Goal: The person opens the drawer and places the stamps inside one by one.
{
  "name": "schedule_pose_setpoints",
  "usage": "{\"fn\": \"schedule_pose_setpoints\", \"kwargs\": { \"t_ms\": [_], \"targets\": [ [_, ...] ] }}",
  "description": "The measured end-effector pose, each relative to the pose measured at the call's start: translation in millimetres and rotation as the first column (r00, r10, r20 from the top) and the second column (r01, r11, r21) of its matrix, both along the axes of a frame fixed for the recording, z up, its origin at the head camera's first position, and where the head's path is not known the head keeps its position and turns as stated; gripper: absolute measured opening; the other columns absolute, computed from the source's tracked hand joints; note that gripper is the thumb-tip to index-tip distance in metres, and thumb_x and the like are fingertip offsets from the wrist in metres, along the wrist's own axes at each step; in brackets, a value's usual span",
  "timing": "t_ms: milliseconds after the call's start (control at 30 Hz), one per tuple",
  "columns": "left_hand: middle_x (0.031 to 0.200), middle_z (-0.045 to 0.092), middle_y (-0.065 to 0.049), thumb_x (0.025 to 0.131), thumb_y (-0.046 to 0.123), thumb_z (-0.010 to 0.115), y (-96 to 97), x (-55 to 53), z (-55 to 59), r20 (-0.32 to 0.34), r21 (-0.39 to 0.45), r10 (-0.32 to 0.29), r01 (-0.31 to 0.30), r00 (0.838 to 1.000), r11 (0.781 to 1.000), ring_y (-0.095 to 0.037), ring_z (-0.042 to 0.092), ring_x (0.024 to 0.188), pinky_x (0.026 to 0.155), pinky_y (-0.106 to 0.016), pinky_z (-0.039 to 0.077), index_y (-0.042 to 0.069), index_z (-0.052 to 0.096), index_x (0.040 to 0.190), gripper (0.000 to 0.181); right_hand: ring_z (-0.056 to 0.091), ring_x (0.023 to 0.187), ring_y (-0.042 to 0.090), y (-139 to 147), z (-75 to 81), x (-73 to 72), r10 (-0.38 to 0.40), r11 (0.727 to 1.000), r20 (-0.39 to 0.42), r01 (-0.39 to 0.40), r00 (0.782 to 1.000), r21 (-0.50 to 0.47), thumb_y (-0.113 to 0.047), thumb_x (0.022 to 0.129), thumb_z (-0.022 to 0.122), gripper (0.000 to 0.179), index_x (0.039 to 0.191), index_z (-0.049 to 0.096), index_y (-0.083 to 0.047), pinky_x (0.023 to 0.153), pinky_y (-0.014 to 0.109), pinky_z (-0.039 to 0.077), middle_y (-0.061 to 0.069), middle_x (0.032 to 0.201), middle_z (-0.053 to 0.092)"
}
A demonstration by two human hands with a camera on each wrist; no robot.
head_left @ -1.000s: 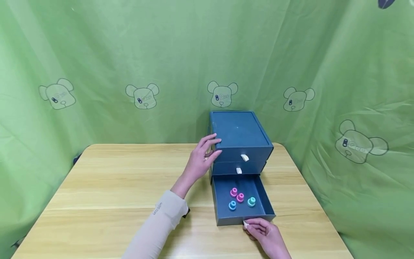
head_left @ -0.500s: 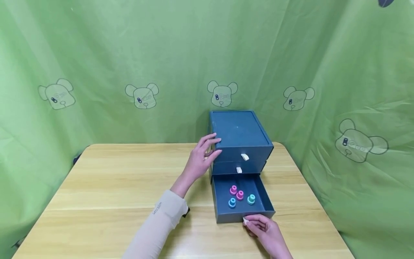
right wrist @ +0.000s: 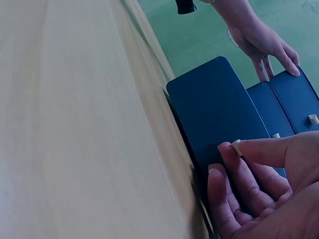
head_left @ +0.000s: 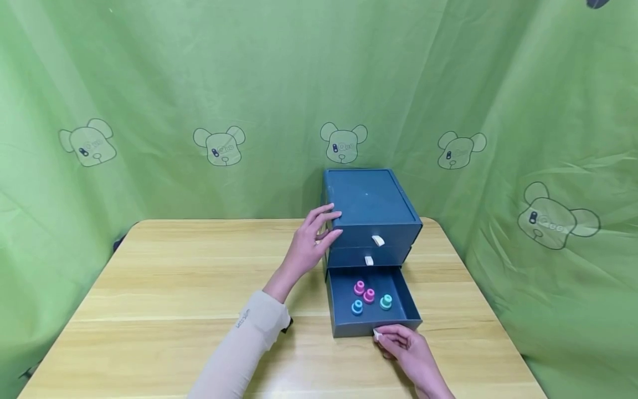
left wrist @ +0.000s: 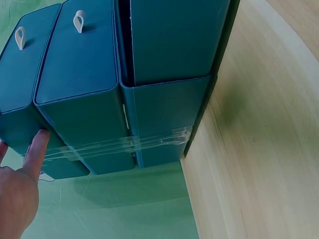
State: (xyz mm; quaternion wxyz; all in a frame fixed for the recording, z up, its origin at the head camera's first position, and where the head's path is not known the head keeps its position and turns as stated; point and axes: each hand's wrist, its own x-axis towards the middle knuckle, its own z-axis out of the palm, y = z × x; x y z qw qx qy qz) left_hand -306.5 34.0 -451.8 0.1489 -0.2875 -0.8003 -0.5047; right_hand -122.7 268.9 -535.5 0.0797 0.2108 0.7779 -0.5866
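A dark blue drawer cabinet [head_left: 371, 197] stands at the back right of the table, its bottom drawer [head_left: 389, 277] pulled well out. Inside lie two pink pegs [head_left: 369, 296], one blue peg [head_left: 356, 307] and one mint-green peg [head_left: 386, 302], all stepped and knob-like. My right hand [head_left: 406, 349] pinches the white pull tab [right wrist: 236, 148] on that drawer's front between thumb and fingers. At the cabinet's upper left front corner rests my left hand [head_left: 309, 244], fingertips on the top edge and thumb by the front face. In the left wrist view a fingertip [left wrist: 42, 135] touches the cabinet's side.
Two upper drawers, with white pull tabs [head_left: 378, 240], are closed. Clear tape [left wrist: 129, 144] runs across the cabinet's side. A light wooden table [head_left: 174, 288] carries the cabinet, and a green curtain [head_left: 274, 83] with bear-head prints hangs behind and beside it.
The bottom drawer has slid a little inward toward the cabinet, with my right hand moving along on its tab. My left hand keeps its place at the corner.
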Motion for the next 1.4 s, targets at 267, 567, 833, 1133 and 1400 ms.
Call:
{"fn": "schedule_pose_setpoints", "kwargs": {
  "t_ms": [267, 567, 833, 1133, 1400],
  "targets": [
    [0.16, 0.043, 0.007, 0.105, 0.036, 0.062, 0.4, -0.3, 0.3, -0.001, 0.002, 0.001, -0.001, 1.0, 1.0, -0.023, 0.054, 0.141, 0.096, -0.023, 0.057, 0.025, 0.058, 0.144, 0.041, 0.071, 0.09, 0.018, 1.1, -2.2, -8.3, -0.004, 1.0, 0.014, 0.004, 1.0, -0.003, -0.004, 0.1, 0.065, 0.019, 0.116, 0.074, -0.003, 0.078, 0.033, 0.063, 0.008, 0.103, 0.078],
    [0.161, 0.042, 0.008, 0.105, 0.036, 0.062, 1.1, -1.4, 0.0, 0.002, 0.013, -0.012, 0.012, 1.0, 1.0, -0.021, 0.053, 0.142, 0.096, -0.023, 0.056, 0.026, 0.059, 0.144, 0.041, 0.07, 0.089, 0.019, 2.2, -2.8, -14.8, 0.006, 1.0, -0.019, -0.006, 1.0, -0.004, -0.004, 0.099, 0.066, 0.018, 0.116, 0.074, -0.002, 0.074, 0.03, 0.062, 0.01, 0.104, 0.078],
    [0.16, 0.043, 0.008, 0.104, 0.037, 0.062, 0.8, -0.4, -1.8, 0.009, 0.026, -0.006, 0.006, 1.0, 1.0, -0.022, 0.055, 0.14, 0.097, -0.023, 0.056, 0.027, 0.06, 0.143, 0.04, 0.072, 0.09, 0.019, 0.3, -2.2, -21.3, 0.013, 1.0, -0.052, -0.013, 0.999, 0.007, -0.001, 0.099, 0.066, 0.019, 0.115, 0.074, -0.001, 0.075, 0.031, 0.062, 0.011, 0.103, 0.078],
    [0.161, 0.043, 0.008, 0.105, 0.038, 0.062, 0.6, 0.1, -1.2, 0.009, 0.019, 0.002, -0.002, 1.0, 1.0, -0.023, 0.054, 0.141, 0.097, -0.024, 0.057, 0.027, 0.059, 0.144, 0.041, 0.071, 0.087, 0.019, -3.9, 0.1, -30.0, 0.013, 1.0, -0.096, -0.014, 0.995, -0.008, 0.001, 0.097, 0.067, 0.018, 0.114, 0.074, 0.0, 0.071, 0.028, 0.061, 0.011, 0.1, 0.078],
    [0.161, 0.042, 0.008, 0.105, 0.037, 0.061, 0.6, -0.9, -2.4, 0.016, 0.009, 0.002, -0.002, 1.0, 1.0, -0.022, 0.053, 0.141, 0.097, -0.023, 0.056, 0.027, 0.059, 0.144, 0.041, 0.069, 0.086, 0.019, -4.9, 0.2, -41.2, 0.035, 0.999, -0.118, -0.034, 0.992, 0.013, -0.001, 0.098, 0.067, 0.018, 0.115, 0.073, 0.0, 0.071, 0.028, 0.06, 0.012, 0.1, 0.077]
  ]
}}
